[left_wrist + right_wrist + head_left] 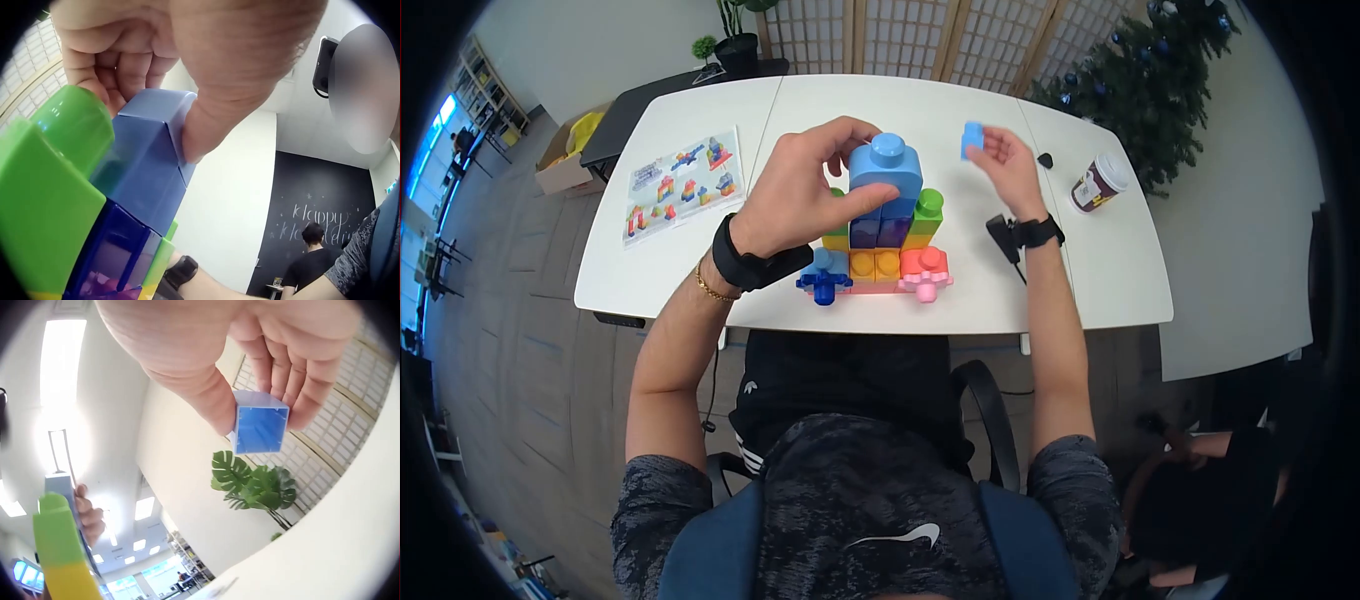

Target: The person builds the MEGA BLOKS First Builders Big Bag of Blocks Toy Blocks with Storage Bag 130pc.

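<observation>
A tower of toy blocks stands near the table's front edge, with a light blue block (pixel 886 165) on top, purple blocks (pixel 878 231) below it and a green block (pixel 928 206) at the right. My left hand (pixel 805 190) grips the light blue top block, thumb on its near side, also seen in the left wrist view. Off to the right, my right hand (pixel 1008 170) pinches a small blue block (pixel 971 140) above the table. The right wrist view shows the hollow underside of that small block (pixel 261 428) between thumb and fingers.
A printed sheet (pixel 685 185) lies at the left of the white table (pixel 770 300). At the right are a lidded cup (pixel 1099 184), a small black object (pixel 1045 160) and a black device with a cable (pixel 1004 238).
</observation>
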Demonstrator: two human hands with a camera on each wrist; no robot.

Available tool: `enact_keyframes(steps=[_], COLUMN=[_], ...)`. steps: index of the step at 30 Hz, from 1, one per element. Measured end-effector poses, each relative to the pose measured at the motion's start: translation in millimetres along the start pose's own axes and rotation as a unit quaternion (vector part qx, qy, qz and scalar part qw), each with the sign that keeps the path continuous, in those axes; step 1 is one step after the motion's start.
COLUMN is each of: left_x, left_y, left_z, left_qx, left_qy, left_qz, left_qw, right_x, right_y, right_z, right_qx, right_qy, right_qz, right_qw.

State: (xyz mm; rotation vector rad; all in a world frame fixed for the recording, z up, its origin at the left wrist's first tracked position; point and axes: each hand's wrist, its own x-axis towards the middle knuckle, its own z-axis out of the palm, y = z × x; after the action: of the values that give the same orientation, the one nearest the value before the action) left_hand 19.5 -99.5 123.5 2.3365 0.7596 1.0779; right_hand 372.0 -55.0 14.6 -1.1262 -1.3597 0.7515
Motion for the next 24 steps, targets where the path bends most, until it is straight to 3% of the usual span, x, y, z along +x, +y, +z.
enact_keyframes(steps=[4,6,10,13,16,18,21,24], left_x=[-1,-1,0,-2,-4,-4,-3,-7], left_y=[-2,-12,-19,-16,-20,-20,-19,-22], left_z=[3,8,10,10,10,14,18,16], left_qx=[0.011,-0.008,-0.051,-0.075,-0.07,-0.094,-0.115,-0.118], left_qy=[0.006,0.01,0.003,0.002,0.003,0.009,0.001,-0.02], left_qz=[0.004,0.005,-0.002,-0.02,-0.014,-0.009,0.005,-0.035], left_qw=[1.0,1.0,0.999,0.997,0.997,0.995,0.993,0.992], right_x=[9,5,-13,-34,-43,-43,-45,-45], right_y=[-76,-121,-174,-183,-166,-167,-169,-162], right_z=[13,29,63,84,95,86,85,85], right_qx=[0.059,0.099,0.13,-0.049,-0.077,-0.049,-0.104,-0.078], right_qy=[-0.01,-0.029,-0.077,-0.173,-0.135,-0.189,-0.181,-0.176], right_qz=[-0.053,-0.143,-0.215,-0.269,-0.238,-0.182,-0.2,-0.202], right_qw=[0.997,0.984,0.965,0.946,0.959,0.964,0.957,0.96])
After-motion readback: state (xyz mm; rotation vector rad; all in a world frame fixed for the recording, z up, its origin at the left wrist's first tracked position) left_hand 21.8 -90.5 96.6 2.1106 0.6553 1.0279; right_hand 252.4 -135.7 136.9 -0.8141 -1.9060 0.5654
